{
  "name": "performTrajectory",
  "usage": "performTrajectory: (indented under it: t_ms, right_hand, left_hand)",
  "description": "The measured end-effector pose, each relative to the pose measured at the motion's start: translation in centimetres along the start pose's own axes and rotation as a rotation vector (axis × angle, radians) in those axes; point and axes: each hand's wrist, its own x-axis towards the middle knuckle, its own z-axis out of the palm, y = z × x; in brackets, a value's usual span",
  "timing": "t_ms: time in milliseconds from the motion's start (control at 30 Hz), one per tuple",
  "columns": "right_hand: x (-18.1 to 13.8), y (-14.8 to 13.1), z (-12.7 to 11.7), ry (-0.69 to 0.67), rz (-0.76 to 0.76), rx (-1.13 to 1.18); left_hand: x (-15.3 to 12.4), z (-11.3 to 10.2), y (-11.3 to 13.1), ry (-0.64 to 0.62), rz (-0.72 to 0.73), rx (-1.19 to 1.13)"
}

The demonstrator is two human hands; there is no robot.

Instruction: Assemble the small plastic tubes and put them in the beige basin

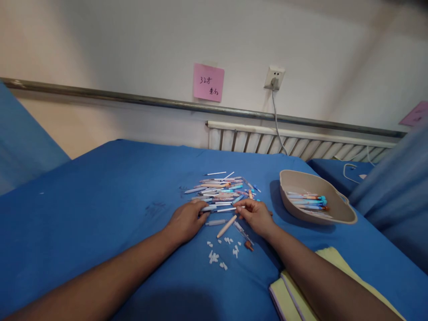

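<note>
A heap of pens and pen parts (223, 189) lies on the blue table cover (110, 200). My left hand (186, 220) rests knuckles up at the heap's near edge, fingers curled on a pale blue pen barrel (209, 208). My right hand (256, 216) pinches the top end of a peach pen barrel (226, 226) that slants down to the cloth. A clear barrel (216, 222) lies between the hands. Small white caps (221, 254) are scattered just in front of them, and a brown cap (248, 245) lies beside my right wrist.
A beige oval tray (341, 214) holding several assembled pens (307, 200) stands to the right. A yellow notebook (297, 294) lies under my right forearm. At the back are a pink note (208, 82), a socket with a cable (274, 79), and a radiator (301, 142).
</note>
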Motion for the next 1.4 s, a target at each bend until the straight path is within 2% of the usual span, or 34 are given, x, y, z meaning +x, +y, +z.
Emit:
performTrajectory:
  t_ms: [433,800,1033,1233,1400]
  right_hand:
    - [-0.3,-0.7,0.0,-0.042,-0.016,0.063]
    - [-0.7,-1.2,0.1,-0.111,0.032,0.164]
    - [-1.0,-2.0,0.0,-0.182,0.069,0.263]
    - [-1.3,-2.3,0.0,-0.201,0.117,0.319]
    - [-1.3,-2.1,0.0,-0.206,0.119,0.355]
  left_hand:
    - [-0.2,0.1,-0.2,0.072,0.092,-0.09]
    - [-1.0,-0.6,1.0,0.125,0.084,-0.257]
    - [-1.4,-0.7,1.4,0.157,0.046,-0.374]
    - [-1.3,-0.5,1.0,0.17,-0.03,-0.559]
    - [-1.4,-0.6,0.9,0.167,-0.055,-0.593]
